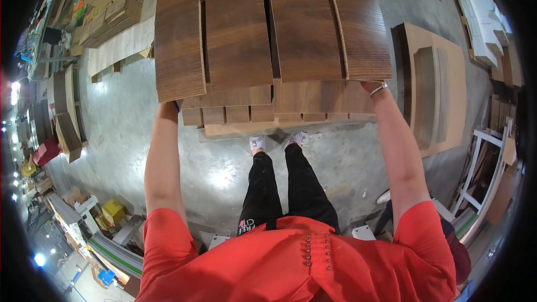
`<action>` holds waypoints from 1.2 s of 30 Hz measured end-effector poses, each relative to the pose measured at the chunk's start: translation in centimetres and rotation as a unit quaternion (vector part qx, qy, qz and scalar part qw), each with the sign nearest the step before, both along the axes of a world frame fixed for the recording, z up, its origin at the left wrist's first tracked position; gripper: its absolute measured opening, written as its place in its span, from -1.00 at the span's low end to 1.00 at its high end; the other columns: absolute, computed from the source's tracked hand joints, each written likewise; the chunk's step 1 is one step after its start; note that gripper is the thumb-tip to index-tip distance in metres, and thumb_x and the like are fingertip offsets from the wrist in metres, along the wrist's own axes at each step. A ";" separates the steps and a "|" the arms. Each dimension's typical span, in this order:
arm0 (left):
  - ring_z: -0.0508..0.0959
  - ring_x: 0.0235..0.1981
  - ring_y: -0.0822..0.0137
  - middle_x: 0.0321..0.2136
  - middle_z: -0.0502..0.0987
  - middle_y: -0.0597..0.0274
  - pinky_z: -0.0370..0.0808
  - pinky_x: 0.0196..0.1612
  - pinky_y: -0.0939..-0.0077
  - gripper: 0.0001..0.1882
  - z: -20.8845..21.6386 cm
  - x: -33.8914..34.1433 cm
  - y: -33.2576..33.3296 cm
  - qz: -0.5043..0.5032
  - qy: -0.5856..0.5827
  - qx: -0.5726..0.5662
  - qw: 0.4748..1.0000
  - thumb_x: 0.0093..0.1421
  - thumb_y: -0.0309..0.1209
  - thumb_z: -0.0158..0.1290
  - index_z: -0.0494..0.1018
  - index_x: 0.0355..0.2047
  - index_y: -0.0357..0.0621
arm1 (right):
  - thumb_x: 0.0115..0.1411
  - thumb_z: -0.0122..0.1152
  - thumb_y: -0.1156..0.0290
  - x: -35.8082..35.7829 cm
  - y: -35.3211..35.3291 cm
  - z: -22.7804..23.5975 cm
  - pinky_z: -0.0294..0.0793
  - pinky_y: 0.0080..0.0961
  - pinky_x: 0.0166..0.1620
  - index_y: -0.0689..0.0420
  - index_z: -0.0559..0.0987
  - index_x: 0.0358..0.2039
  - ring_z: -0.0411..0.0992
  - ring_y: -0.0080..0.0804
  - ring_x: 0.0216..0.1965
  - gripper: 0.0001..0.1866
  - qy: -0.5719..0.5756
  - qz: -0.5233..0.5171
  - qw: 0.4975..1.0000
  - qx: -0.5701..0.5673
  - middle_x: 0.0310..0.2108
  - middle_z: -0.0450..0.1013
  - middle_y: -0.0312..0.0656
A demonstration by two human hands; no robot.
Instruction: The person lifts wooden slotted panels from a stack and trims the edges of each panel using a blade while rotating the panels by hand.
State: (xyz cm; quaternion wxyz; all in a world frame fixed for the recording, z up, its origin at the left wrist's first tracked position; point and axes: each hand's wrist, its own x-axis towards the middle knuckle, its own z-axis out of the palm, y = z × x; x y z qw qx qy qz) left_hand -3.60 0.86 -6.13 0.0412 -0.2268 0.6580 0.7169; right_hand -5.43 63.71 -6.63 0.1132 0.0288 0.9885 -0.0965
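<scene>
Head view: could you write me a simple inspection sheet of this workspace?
Surface: grey, shiny floor with bright reflections.
Job's things: brown slotted board with three long slots; more wooden boards show beneath its near edge.
Clutter: cardboard stack, upper left; yellow container, lower left.
Hands: left hand at the board's near left corner, right hand at its near right; fingers mostly hidden.
Cables: nothing seen for certain.
Surroundings: brown panels on the right, white panels upper right.

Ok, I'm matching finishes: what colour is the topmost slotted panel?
The topmost slotted panel is brown with wood grain, clearest in the head view.
</scene>
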 end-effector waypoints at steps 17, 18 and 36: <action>0.52 -0.02 0.24 0.02 0.48 0.13 0.57 -0.03 0.34 -0.54 6.7 7.1 5.1 0.107 -0.088 0.195 0.971 0.36 -0.17 -0.05 0.35 0.13 -0.22 | 0.34 0.02 0.07 -0.3 1.7 -3.2 0.34 -0.42 0.17 0.17 0.36 0.19 0.32 -0.39 0.12 -0.46 0.092 -0.145 0.895 -0.412 0.09 0.39 -0.21; 0.52 -0.02 0.24 0.02 0.48 0.13 0.57 -0.03 0.34 -0.54 6.8 7.8 4.7 0.114 -0.082 0.195 0.971 0.36 -0.17 -0.05 0.35 0.13 -0.22 | 0.34 0.02 0.07 -0.1 0.8 -2.8 0.33 -0.42 0.17 0.17 0.36 0.19 0.32 -0.39 0.12 -0.46 0.092 -0.143 0.893 -0.417 0.09 0.39 -0.21; 0.50 -0.47 0.48 -0.47 0.55 0.27 0.46 -0.42 0.49 -0.81 3.3 11.6 8.0 0.257 -0.067 0.125 0.956 0.29 -0.37 0.00 0.52 -0.30 -0.24 | 0.35 -0.01 0.04 -6.1 2.9 4.0 0.32 -0.41 0.18 0.18 0.35 0.19 0.33 -0.38 0.12 -0.44 0.036 -0.080 0.881 -0.466 0.10 0.39 -0.19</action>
